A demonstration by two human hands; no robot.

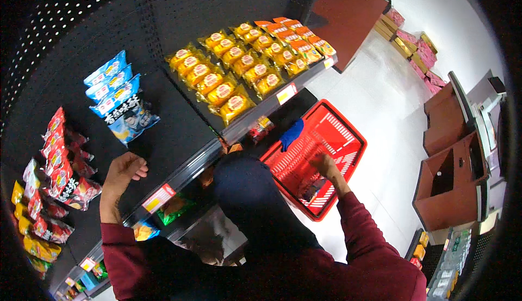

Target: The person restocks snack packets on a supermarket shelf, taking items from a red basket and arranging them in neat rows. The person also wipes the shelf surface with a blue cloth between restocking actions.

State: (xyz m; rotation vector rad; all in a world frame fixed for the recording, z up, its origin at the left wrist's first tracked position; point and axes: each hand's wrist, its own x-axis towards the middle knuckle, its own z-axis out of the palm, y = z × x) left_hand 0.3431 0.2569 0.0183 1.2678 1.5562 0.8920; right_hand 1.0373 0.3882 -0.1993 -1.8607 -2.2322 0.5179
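My left hand point(125, 169) hovers at the front of the black shelf point(171, 138), its fingers curled in with nothing visible in them. Just beyond it stands a short row of blue snack bags point(132, 117). My right hand point(325, 165) is over the red plastic shopping basket point(363, 146), blurred, so whether its fingers hold anything cannot be made out. Inside the basket lies a dark snack packet point(310, 191). A blue cloth item point(292, 135), perhaps a glove, lies at the basket's shelf-side rim.
Yellow-wrapped cakes point(236, 103) and orange packets point(304, 48) fill the shelf's far part. Red snack bags point(67, 178) stand at left. Price tags point(158, 198) line the shelf edge, with lower shelves beneath. Brown counters point(452, 178) and pink-and-gold boxes point(416, 54) stand across the floor.
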